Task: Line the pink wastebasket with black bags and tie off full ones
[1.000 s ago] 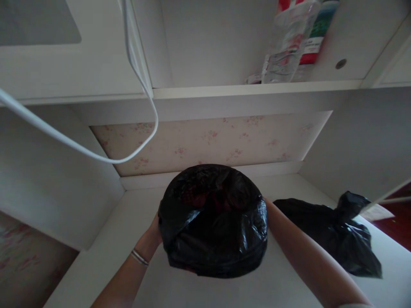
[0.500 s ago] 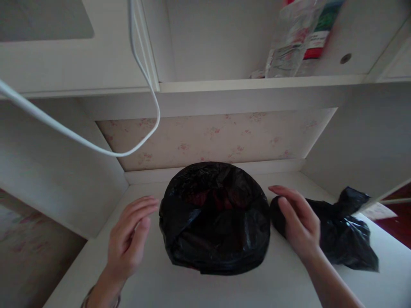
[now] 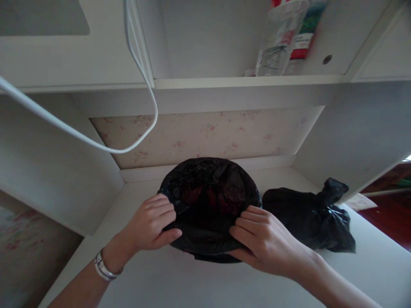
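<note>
A round bin lined with a black plastic bag (image 3: 205,239) stands on the white surface, its mouth facing up. The bag is folded over the rim, and a dark reddish inside shows through the thin plastic. At the rim's left, my left hand (image 3: 154,222) has its fingers curled over the edge, the thumb outside. My right hand (image 3: 260,239) grips the front right of the rim, fingers inside and thumb below. A knotted black plastic bag (image 3: 308,218) lies to the right, beyond my right hand.
A white cable (image 3: 118,150) hangs in a loop at the upper left. Above the bin runs a white shelf (image 3: 250,81) bearing a clear plastic container (image 3: 272,51) and a red and green package (image 3: 303,42). White side panels (image 3: 359,128) flank the surface.
Both hands have moved inward from beside the bin and closed on the bagged rim. The view has shifted slightly, and the knotted bag appears further left.
</note>
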`<state>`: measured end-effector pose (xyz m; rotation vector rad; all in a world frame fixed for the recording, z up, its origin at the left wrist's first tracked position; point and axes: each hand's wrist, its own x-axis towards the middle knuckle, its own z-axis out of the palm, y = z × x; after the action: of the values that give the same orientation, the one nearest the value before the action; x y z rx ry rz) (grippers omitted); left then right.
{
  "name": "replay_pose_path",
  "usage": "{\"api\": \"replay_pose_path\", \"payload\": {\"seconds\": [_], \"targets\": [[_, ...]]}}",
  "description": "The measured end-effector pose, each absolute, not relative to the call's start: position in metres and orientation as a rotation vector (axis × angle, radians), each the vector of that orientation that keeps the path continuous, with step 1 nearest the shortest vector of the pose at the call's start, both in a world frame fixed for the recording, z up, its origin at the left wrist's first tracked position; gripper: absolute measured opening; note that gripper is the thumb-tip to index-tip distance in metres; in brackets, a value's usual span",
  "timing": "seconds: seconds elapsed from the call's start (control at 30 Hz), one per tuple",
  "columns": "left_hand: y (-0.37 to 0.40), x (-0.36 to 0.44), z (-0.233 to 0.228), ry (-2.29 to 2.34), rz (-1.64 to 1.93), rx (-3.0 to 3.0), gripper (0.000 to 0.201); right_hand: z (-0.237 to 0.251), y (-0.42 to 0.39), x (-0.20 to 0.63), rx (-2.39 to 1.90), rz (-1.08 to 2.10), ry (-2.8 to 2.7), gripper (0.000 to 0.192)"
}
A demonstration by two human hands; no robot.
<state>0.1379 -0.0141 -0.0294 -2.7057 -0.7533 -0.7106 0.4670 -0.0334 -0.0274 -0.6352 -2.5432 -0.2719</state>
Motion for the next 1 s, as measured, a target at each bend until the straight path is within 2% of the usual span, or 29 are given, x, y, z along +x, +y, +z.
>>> {"api": "replay_pose_path", "payload": {"seconds": [0.17, 0.3, 0.43, 0.53, 0.6, 0.7, 0.77, 0.8, 0.93, 1.0], "targets": [[-0.011, 0.133, -0.020, -0.796, -0.913, -2.568, 0.014, -0.021, -0.046, 0.452, -0.595, -0.293, -2.511, 0.029], [-0.051, 0.158, -0.003, -0.785, -0.963, -2.616, 0.033, -0.029, -0.059, 0.428, -0.656, -0.315, -2.452, 0.023], [-0.095, 0.194, -0.012, -0.817, -0.932, -2.613, 0.034, -0.022, -0.070, 0.408, -0.773, -0.070, -2.503, 0.018], [-0.100, 0.211, -0.036, -0.982, -1.144, -2.488, 0.029, 0.000, -0.071, 0.412, -0.761, 0.174, -2.523, 0.028], [-0.091, 0.215, -0.049, -1.023, -1.268, -2.376, 0.024, 0.012, -0.067, 0.427, -0.720, 0.204, -2.463, 0.031], [-0.072, 0.210, -0.057, -0.915, -1.320, -2.345, 0.019, 0.010, -0.052, 0.454, -0.612, 0.162, -2.336, 0.024], [-0.061, 0.201, -0.058, -0.866, -1.335, -2.401, 0.021, -0.004, -0.040, 0.466, -0.565, 0.145, -2.259, 0.011], [-0.056, 0.196, -0.058, -0.836, -1.349, -2.421, 0.022, -0.013, -0.034, 0.469, -0.551, 0.123, -2.217, 0.012], [-0.039, 0.179, -0.061, -0.734, -1.390, -2.451, 0.024, -0.040, -0.023, 0.463, -0.534, -0.038, -2.030, 0.041], [-0.036, 0.173, -0.063, -0.733, -1.415, -2.434, 0.024, -0.045, -0.025, 0.458, -0.542, -0.042, -1.967, 0.036]]}}
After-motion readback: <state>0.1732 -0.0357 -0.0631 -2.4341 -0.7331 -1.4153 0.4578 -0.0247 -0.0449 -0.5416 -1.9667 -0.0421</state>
